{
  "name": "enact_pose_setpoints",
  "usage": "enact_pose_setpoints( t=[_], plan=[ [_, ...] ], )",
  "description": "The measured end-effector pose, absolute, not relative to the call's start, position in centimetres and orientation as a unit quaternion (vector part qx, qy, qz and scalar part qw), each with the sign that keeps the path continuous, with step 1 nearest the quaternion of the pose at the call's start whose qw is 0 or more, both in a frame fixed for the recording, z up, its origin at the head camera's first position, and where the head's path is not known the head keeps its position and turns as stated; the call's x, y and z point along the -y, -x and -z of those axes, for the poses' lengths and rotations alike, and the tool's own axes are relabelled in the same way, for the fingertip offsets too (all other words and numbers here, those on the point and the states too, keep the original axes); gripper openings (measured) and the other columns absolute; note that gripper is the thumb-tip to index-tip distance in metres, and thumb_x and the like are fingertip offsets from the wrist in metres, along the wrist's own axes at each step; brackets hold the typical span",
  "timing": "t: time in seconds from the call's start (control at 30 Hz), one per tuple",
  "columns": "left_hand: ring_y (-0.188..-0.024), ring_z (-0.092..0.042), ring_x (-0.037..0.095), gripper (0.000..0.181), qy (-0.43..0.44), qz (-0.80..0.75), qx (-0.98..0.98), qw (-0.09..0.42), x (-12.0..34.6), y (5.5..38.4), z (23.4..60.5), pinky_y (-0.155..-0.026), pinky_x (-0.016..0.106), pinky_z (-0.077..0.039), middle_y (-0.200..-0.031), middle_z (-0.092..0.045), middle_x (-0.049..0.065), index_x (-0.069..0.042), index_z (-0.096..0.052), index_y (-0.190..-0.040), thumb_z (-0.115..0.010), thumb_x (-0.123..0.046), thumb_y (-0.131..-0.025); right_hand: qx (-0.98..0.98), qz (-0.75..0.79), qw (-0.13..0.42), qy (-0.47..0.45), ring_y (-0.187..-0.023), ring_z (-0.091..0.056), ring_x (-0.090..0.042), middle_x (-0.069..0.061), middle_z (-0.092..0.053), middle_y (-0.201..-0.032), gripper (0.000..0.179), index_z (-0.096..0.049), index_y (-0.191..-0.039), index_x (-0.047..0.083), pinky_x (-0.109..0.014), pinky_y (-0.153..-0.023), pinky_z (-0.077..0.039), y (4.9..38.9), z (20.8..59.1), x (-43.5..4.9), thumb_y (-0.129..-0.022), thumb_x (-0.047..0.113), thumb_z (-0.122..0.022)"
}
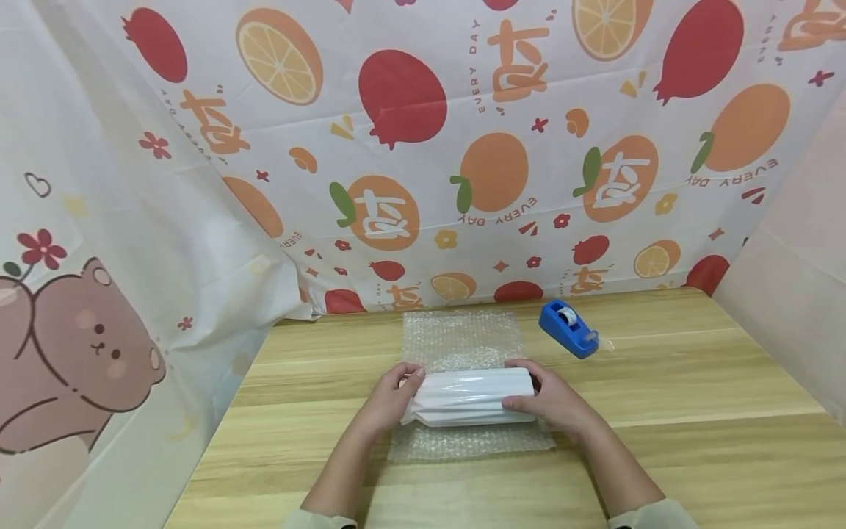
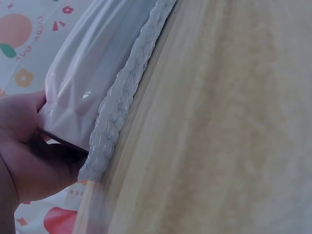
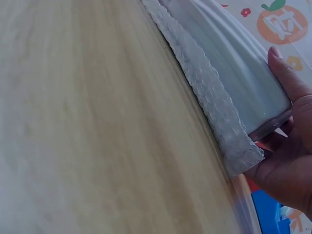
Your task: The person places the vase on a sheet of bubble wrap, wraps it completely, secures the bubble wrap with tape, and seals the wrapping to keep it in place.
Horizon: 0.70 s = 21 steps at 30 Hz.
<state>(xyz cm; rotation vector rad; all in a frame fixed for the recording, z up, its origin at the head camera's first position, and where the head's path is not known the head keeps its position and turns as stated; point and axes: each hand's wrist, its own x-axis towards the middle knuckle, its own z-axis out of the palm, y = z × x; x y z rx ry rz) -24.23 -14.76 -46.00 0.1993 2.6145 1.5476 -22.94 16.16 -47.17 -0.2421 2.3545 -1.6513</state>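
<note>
A glossy white ribbed vase (image 1: 472, 397) lies on its side across a sheet of bubble wrap (image 1: 463, 342) spread on the wooden table. My left hand (image 1: 388, 400) grips its left end, thumb on top and fingers round the far side. At the opposite end my right hand (image 1: 554, 400) holds it, with the thumb along the near side and the fingers over the far side. Both wrist views show the vase (image 2: 92, 78) close over the bubble wrap (image 3: 209, 92), whose edge runs along beneath it. Parts of the fingers are hidden behind the vase ends.
A blue tape dispenser (image 1: 568, 328) stands beyond my right hand, a short strip of clear tape at its front. The wooden table (image 1: 667, 397) stretches to both sides. A fruit-print curtain (image 1: 496, 176) hangs behind it, and a bear-print cloth (image 1: 99, 338) hangs at the left.
</note>
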Motion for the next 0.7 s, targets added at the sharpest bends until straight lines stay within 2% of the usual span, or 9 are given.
enact_pose_setpoints(
  t=[0.2,0.43,0.7],
  plan=[
    [-0.109,-0.060,0.026,0.035,-0.064,-0.471,-0.878,0.054,14.81,24.09,45.89,-0.098,0.052,-0.045,-0.112,-0.067,0.010,-0.007,-0.064,-0.117,-0.047,-0.035,-0.104,-0.827,0.543,0.124,0.076,-0.117,-0.053,-0.027,-0.010,-0.052,-0.140,0.073,-0.049,-0.143,0.022,-0.051,-0.101,-0.044,23.01,47.06,-16.16,-0.080,0.043,-0.080],
    [-0.098,-0.060,0.020,0.034,-0.071,-0.456,-0.885,0.053,14.80,24.10,45.87,-0.091,0.045,-0.048,-0.100,-0.067,0.005,-0.010,-0.065,-0.110,-0.046,-0.037,-0.104,-0.857,0.495,0.115,0.090,-0.114,-0.056,-0.025,-0.009,-0.057,-0.134,0.078,-0.048,-0.144,0.020,-0.048,-0.096,-0.048,22.99,46.69,-16.11,-0.078,0.047,-0.080],
    [-0.100,-0.060,0.021,0.035,-0.076,-0.447,-0.890,0.048,14.88,24.17,45.70,-0.092,0.048,-0.047,-0.103,-0.067,0.005,-0.012,-0.065,-0.112,-0.046,-0.041,-0.104,-0.873,0.464,0.110,0.097,-0.112,-0.056,-0.025,-0.009,-0.057,-0.134,0.079,-0.049,-0.143,0.021,-0.050,-0.094,-0.048,22.96,46.15,-16.13,-0.077,0.049,-0.080]
  ],
)
